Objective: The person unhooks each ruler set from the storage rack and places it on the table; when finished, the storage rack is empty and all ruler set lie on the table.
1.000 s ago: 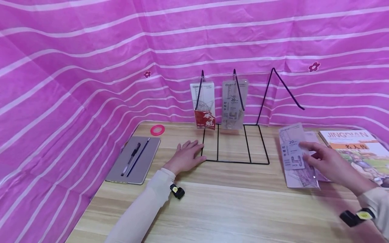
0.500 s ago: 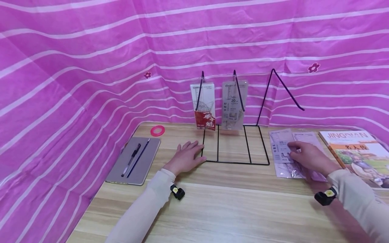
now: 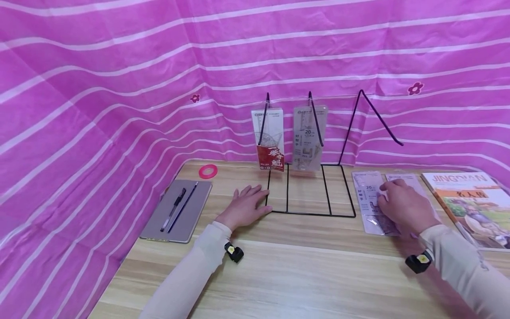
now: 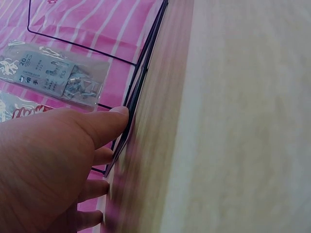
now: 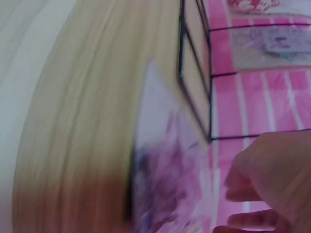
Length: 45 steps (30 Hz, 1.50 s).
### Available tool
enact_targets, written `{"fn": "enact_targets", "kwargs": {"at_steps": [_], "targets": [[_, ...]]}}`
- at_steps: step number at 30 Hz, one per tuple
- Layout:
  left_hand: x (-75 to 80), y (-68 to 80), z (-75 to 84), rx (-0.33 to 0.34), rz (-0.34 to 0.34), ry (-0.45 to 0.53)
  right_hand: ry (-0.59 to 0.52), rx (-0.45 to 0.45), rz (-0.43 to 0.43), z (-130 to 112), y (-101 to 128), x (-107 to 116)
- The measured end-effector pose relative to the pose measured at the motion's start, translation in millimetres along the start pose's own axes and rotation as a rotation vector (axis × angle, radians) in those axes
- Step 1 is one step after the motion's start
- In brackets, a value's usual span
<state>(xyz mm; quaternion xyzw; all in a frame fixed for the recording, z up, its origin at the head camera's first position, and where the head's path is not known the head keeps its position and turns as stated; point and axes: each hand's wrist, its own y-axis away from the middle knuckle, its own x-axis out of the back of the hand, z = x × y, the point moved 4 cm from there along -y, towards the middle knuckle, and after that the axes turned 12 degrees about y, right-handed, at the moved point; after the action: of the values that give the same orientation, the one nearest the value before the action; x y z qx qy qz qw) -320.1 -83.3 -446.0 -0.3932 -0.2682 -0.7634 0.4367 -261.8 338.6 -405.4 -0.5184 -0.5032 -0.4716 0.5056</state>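
My left hand (image 3: 250, 200) lies flat and open on the wooden table (image 3: 303, 274), its fingertips (image 4: 119, 114) touching the left corner of a black wire rack's base (image 3: 311, 212). A red-labelled packet (image 3: 269, 141) and a clear ruler packet (image 3: 307, 138) stand against the rack's uprights. My right hand (image 3: 392, 201) rests with relaxed fingers on a third clear ruler packet (image 3: 368, 199) that lies flat on the table, right of the rack. A second packet (image 3: 406, 179) lies partly under it. The right wrist view is blurred and shows the packet (image 5: 165, 184) under my hand (image 5: 272, 179).
A grey notebook (image 3: 187, 221) with two pens on it lies at the left, with a pink tape roll (image 3: 208, 170) behind it. A picture book (image 3: 474, 206) sits at the far right. Pink striped cloth (image 3: 119, 88) walls in the table on the back and left.
My right hand brought the clear packet down from the air and left onto the table, where it now lies flat under the hand. My left hand has stayed put.
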Motion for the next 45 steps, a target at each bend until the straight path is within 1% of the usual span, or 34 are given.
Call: {"fn": "enact_targets", "kwargs": {"at_steps": [3,5,8,13,18,22,24,28,33,37,45], "targets": [[0.6,-0.2,0.9,-0.002,0.006,-0.001,-0.063,-0.005,0.139,-13,3,11],[0.9,-0.2,1.2,-0.001,0.008,-0.001,-0.119,0.010,0.203,-24,5,18],[0.5,-0.4,0.9,-0.003,0.007,0.000,-0.208,0.039,0.255,-39,8,25],[-1.1,-0.5,-0.7,-0.006,0.006,-0.001,-0.360,0.102,0.293,-62,6,29],[-1.4,-0.1,-3.1,0.004,0.004,0.002,-0.508,0.176,0.306,-87,-8,28],[-1.8,1.1,-4.2,0.006,-0.001,0.002,-0.595,0.231,0.327,-103,-24,26],[-1.9,1.2,-3.9,0.005,-0.004,0.000,-0.616,0.246,0.345,-108,-31,26],[-1.2,1.2,-1.8,0.003,-0.003,-0.002,-0.646,0.259,0.354,-114,-43,29],[-0.2,1.6,0.2,-0.006,0.004,0.010,-0.679,0.263,0.351,-120,-56,31],[-0.1,1.7,0.6,-0.017,0.009,0.011,-0.713,0.257,0.332,-122,-61,31],[0.0,1.5,-0.2,-0.010,0.006,0.001,-0.718,0.182,0.288,-125,-67,30]]}}
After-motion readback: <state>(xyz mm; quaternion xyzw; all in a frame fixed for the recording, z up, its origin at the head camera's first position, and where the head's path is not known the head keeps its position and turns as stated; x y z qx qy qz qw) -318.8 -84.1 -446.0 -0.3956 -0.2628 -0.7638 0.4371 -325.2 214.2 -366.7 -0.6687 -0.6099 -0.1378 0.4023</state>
